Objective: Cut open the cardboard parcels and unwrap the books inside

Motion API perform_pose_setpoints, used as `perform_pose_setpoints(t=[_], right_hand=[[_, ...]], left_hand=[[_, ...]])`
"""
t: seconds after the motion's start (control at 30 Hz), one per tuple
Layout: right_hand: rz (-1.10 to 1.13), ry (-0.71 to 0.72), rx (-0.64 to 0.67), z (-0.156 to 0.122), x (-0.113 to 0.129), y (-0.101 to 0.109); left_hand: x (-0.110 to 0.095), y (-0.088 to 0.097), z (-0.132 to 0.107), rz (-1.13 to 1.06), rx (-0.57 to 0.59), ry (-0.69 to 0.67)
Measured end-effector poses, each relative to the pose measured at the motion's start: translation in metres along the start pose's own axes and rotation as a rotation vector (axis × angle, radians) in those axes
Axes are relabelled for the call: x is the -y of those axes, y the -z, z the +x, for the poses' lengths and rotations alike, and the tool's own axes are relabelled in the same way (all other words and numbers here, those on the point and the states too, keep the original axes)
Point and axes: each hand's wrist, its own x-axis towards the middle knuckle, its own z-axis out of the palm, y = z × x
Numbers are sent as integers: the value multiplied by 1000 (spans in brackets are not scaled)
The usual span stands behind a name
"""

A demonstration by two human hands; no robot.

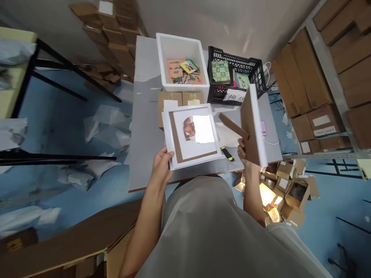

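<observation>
Pinching one corner, the left hand [162, 164] grips the white framed picture [188, 150] with its thumb on the front, at the corner nearest the table's left front corner. The right hand [241, 151] grips a second frame [252, 129], turned on edge, fingers just below where its brown strut [234, 126] joins the back; its thumb is hidden. Both frames are held above the table [145, 100], the framed picture over the middle of the front edge, the second frame towards the right front corner.

Each looks light and stiff, probably easy to lift by one side. The glare suggests a glossy, slippery pane, perhaps brittle; glass or plastic, I cannot tell. Better holds would be opposite rims, off the pane and the strut, which might bend.

Between the hands lies a black-and-yellow tool [227, 153] by the front edge. Towards the back edge stand a white bin [185, 46] and a black crate [216, 94].
</observation>
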Motion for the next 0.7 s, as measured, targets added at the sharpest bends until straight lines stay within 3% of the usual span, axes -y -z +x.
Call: perform_pose_setpoints(t=[0.17,0.33,0.47,0.6,0.7], right_hand=[[659,-160,335,-4,-36,-12],[988,-259,391,-6,-58,-22],[950,-264,353,-6,-53,-23],[652,-226,188,-9,-41,-24],[479,-198,143,-12,-36,-24]], left_hand=[[0,-2,2,-2,-67,-5],[0,-4,-1,-32,-103,20],[-1,-2,-3,-53,-118,30],[-3,-1,-3,-52,-118,17],[-4,-1,-3,-66,-101,17]])
